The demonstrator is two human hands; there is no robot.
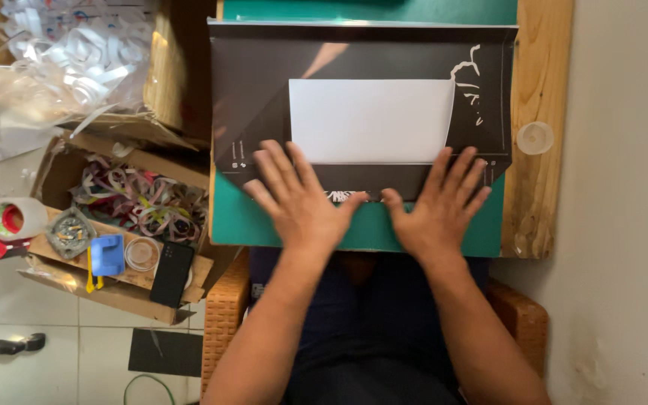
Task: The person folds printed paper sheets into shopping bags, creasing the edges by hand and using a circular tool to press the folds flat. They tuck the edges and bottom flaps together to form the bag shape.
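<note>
— Where is the dark glossy folded paper sheet (361, 97)?
— Under both palms, stretching away from them, long axis side to side on the green cutting mat (241, 225).
— The hands?
— Left hand (298, 199) and right hand (440, 206) are spread flat, holding nothing, pressing its near fold equally.

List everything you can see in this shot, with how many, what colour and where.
Dark sheet: one, black-brown, bottom corners folded, on the mat.
White paper: one, centred on the sheet.
Cutting mat: one, green, on the wooden board.
Wooden board: one, tan, under the mat.
Clear lid: one, on the board's right edge.
Cardboard box: one, brown, left, holding paper strips.
Tape roll: one, white and red, far left.
Blue block: one, on the box flap.
Phone: one, black, beside it.
Left hand: flat on the sheet's lower edge.
Right hand: flat on the sheet's lower edge.
</note>
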